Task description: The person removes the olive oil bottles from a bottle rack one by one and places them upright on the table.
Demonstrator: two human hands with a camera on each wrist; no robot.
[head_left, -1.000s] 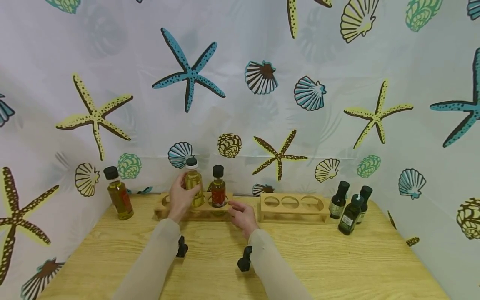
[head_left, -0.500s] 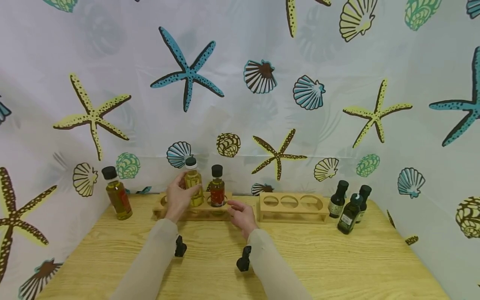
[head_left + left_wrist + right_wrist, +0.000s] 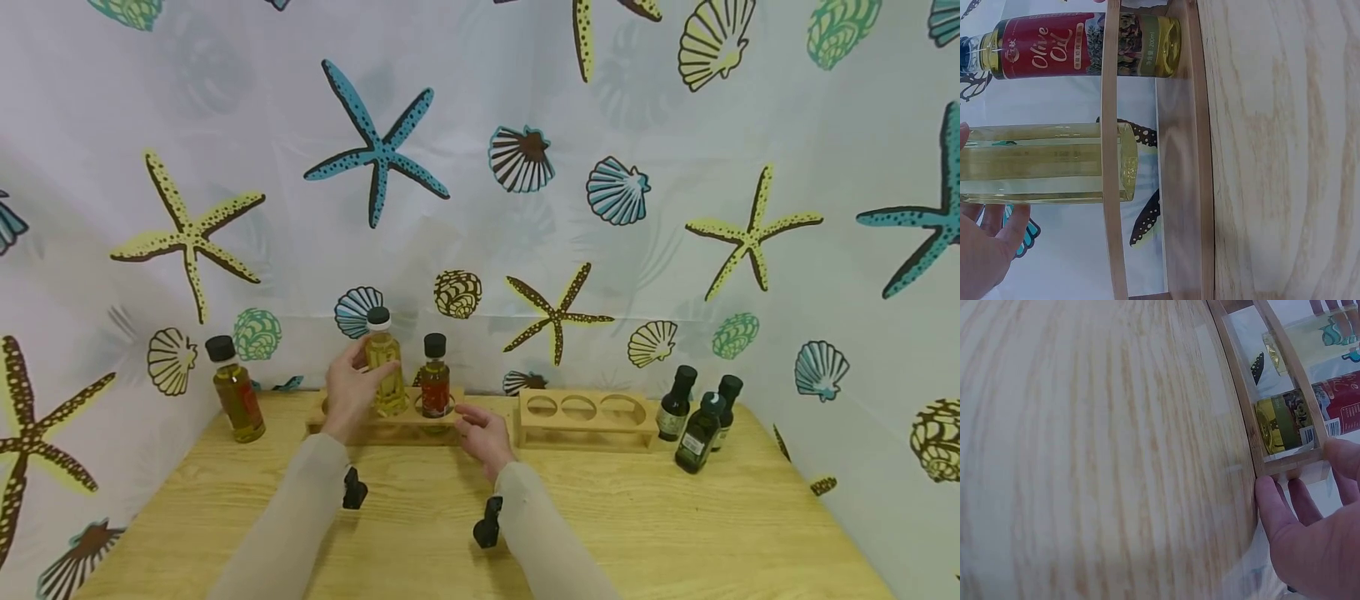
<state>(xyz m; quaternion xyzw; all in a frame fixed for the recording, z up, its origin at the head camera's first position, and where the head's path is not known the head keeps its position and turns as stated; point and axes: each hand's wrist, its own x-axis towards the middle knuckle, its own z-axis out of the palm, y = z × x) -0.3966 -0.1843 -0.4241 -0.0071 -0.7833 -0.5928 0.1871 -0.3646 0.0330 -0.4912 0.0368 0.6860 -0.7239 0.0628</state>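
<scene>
My left hand (image 3: 352, 385) grips a clear bottle of pale yellow oil (image 3: 388, 375) with a dark cap and white collar. In the left wrist view, the bottle's base pokes just below the top board of the left wooden bottle rack (image 3: 1110, 187), above its bottom board. Beside it, a red-labelled olive oil bottle (image 3: 1054, 47) stands in the same rack, its base at the bottom board. My right hand (image 3: 486, 435) holds this rack's right end; in the right wrist view, its fingertips (image 3: 1266, 487) lie at the end's upper and lower edges.
A second wooden rack (image 3: 588, 437) with open round holes stands to the right. Past it are several dark bottles, including a green one (image 3: 699, 435). One amber oil bottle (image 3: 240, 400) stands at the far left. A shell-patterned curtain (image 3: 480, 225) closes off the table's back.
My left hand has raised the pale yellow oil bottle slightly and shifted it a little left. The right hand stays at the rack's end.
</scene>
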